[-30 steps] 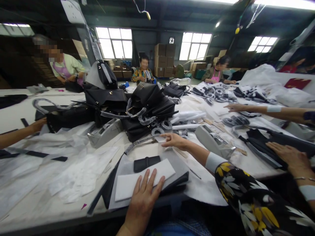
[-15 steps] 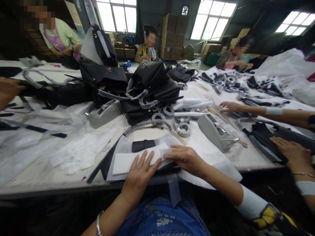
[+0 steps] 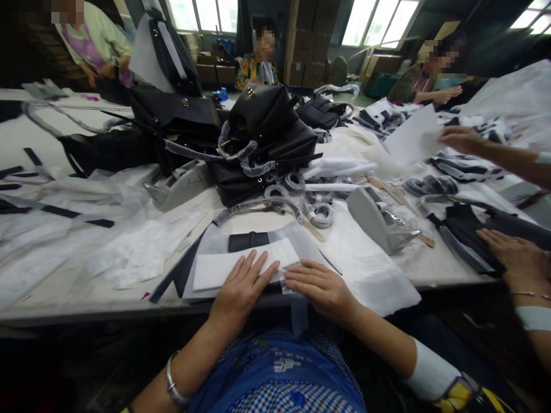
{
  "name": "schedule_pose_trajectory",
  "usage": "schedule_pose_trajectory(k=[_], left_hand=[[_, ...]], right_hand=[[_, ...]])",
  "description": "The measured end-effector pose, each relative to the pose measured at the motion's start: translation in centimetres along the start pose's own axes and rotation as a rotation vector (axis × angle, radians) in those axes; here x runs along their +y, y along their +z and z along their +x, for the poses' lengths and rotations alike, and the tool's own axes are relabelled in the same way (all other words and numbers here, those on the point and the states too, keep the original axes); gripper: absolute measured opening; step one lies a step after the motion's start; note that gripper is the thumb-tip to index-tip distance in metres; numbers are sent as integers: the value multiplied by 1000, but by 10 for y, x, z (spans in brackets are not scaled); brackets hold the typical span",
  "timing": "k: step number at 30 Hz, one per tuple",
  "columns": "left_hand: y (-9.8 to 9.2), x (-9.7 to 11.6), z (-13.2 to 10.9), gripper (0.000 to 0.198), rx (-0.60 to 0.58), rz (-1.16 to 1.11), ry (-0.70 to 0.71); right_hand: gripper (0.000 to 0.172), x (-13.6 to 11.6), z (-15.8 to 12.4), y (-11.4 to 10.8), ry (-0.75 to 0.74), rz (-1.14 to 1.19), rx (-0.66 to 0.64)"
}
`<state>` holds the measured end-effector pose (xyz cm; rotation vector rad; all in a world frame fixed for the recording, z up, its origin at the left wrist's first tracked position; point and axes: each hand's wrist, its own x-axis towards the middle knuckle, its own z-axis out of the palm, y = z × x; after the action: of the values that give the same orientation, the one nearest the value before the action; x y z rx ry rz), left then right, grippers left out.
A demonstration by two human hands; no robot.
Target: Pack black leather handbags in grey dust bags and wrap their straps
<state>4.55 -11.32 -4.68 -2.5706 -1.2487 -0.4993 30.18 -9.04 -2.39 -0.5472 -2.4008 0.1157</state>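
Observation:
A black handbag lies flat before me, mostly covered by thin white sheeting, its wrapped handle curving away at the top. Across it runs a folded white foam strip. My left hand presses flat on that strip, fingers stretched. My right hand also lies flat, fingers extended, over a small clear piece at the strip's right end; what is under the palm is hidden. Above the strip shows a dark closure tab.
Black handbags are piled beyond my work. Grey tape dispensers stand at right and left. Wrapped coils lie between. At right, a co-worker's hands hold a white sheet and rest on a black bag.
My right hand has moved down and now lies flat over the clear piece. The co-worker's far hand has lifted a white sheet. The hand at the far left has left the view.

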Motion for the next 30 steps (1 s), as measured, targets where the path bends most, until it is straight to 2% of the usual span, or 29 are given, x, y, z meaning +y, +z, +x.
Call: schedule_pose_trajectory(k=[3, 5, 7, 10, 12, 15, 18, 24, 30], left_hand=[[-1, 1, 0, 66, -18, -2, 6], [-1, 1, 0, 67, -18, -7, 13], [-2, 0, 1, 67, -18, -14, 16], [-2, 0, 1, 68, -17, -24, 14], [-2, 0, 1, 68, -12, -28, 15], [-2, 0, 1, 70, -1, -29, 23], [-2, 0, 1, 71, 6, -20, 27], [-3, 0, 1, 71, 26, 5, 37], [-2, 0, 0, 67, 21, 16, 56]], right_hand=[[33, -4, 3, -6, 38, 76, 11], [30, -7, 10, -16, 139, 171, -11], [29, -7, 21, -26, 334, 234, 2], [26, 2, 43, -34, 705, 202, 31], [25, 15, 60, -34, 861, 138, -106], [21, 35, 83, -30, 938, 62, -397], [17, 50, 97, -26, 968, 91, -510], [26, 59, 96, -26, 1113, 366, -570], [22, 57, 89, -24, 1249, 526, -479]])
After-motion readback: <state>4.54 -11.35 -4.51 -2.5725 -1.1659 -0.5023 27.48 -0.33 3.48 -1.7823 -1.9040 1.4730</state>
